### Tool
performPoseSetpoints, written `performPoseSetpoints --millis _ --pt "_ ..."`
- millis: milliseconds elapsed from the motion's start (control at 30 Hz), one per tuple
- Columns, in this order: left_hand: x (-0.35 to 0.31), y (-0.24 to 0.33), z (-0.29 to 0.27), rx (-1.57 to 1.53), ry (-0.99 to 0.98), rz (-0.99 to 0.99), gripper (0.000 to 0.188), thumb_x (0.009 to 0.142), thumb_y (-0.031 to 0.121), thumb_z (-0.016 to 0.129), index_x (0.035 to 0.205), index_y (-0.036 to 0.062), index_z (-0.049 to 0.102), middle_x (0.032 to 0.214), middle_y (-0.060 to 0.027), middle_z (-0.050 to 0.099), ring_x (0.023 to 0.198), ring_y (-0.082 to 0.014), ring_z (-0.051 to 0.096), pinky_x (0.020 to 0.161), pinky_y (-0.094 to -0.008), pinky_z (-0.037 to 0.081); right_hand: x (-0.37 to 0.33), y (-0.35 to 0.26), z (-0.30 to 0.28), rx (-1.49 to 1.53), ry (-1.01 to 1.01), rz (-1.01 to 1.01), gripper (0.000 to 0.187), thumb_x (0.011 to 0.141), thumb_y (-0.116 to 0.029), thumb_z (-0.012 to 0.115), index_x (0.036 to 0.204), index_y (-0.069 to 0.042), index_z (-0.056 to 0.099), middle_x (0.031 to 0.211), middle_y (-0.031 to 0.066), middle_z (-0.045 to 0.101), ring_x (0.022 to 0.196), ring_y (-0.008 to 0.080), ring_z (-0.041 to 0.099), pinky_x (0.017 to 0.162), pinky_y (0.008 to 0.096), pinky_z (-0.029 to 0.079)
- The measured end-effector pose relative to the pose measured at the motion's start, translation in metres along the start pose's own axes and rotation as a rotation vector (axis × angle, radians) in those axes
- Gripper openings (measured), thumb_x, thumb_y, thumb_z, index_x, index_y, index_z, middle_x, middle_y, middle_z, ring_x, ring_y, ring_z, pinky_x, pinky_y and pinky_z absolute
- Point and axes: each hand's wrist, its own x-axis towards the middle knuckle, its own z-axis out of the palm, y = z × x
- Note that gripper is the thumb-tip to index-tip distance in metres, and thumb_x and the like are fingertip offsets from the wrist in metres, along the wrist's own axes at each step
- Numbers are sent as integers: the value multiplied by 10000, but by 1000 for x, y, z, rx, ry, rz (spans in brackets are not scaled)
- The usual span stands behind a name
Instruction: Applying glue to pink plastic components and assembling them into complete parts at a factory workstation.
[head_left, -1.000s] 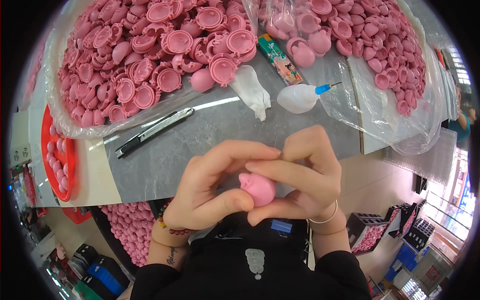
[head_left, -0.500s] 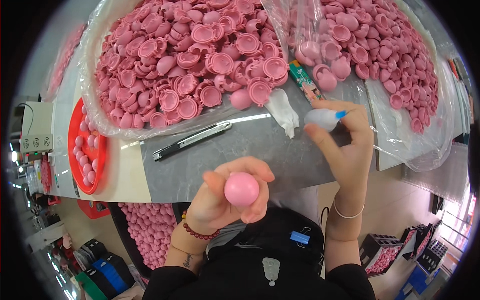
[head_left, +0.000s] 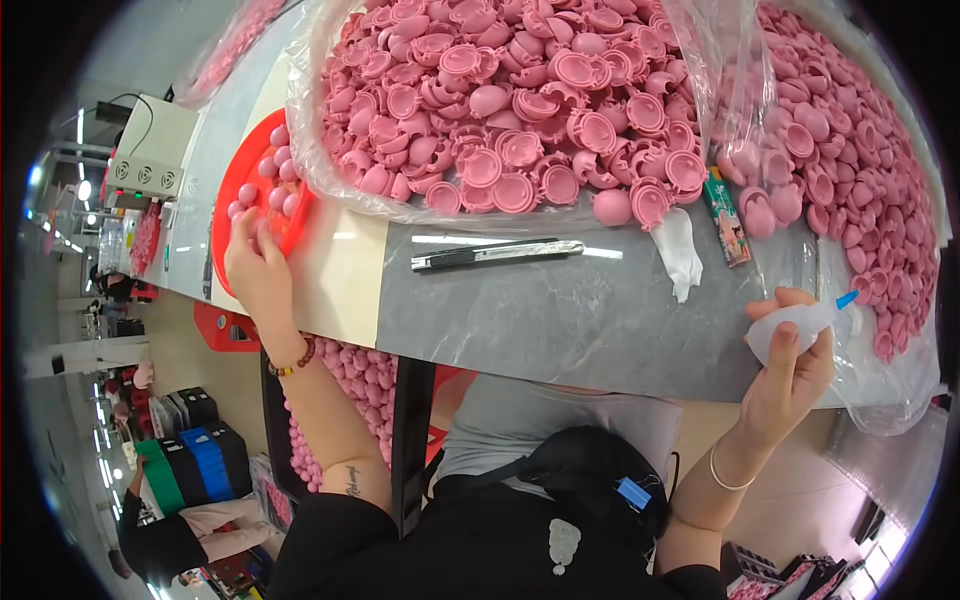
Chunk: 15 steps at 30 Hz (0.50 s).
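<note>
My left hand (head_left: 258, 272) reaches into the red tray (head_left: 222, 255) at the left, its fingers bent and close together among pink balls (head_left: 267, 167). The fingertips touch or nearly touch one ball; whether they grip it is hard to make out. At the right, over the table's front part, my right hand (head_left: 790, 375) is wrapped round a translucent white squeeze bottle (head_left: 785, 335) with a blue nozzle tip pointing up and right.
A snap-off utility knife (head_left: 497, 254), a crumpled white tissue (head_left: 677, 255) and a green box (head_left: 725, 218) lie on the grey tabletop (head_left: 560, 320). Plastic bags of pink half-shells (head_left: 520, 150) fill the back. Below the edge stands a black crate (head_left: 415, 430) of pink balls.
My left hand has gone from the middle, where it held a pink ball, to the red tray. My right hand has moved right and lower in the picture with the bottle. The view has shifted left.
</note>
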Motion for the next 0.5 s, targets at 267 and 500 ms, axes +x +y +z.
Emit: performPoseSetpoints --millis 267,500 --pt "-35 105 -3 -311 -60 511 181 771 42 565 949 24 590 889 -99 611 840 -250 547 764 -343 421 1 1 2 -9 17 -17 273 844 -222 540 951 29 538 727 60 598 621 53 455 567 170 349" --pt "-31 118 1 16 -194 506 164 754 147 608 882 47 588 877 -93 547 837 -268 483 747 -361 372 -2 -1 0 15 14 -17 256 838 -204 535 948 27 543 709 52 592 599 48 444 553 163 336"
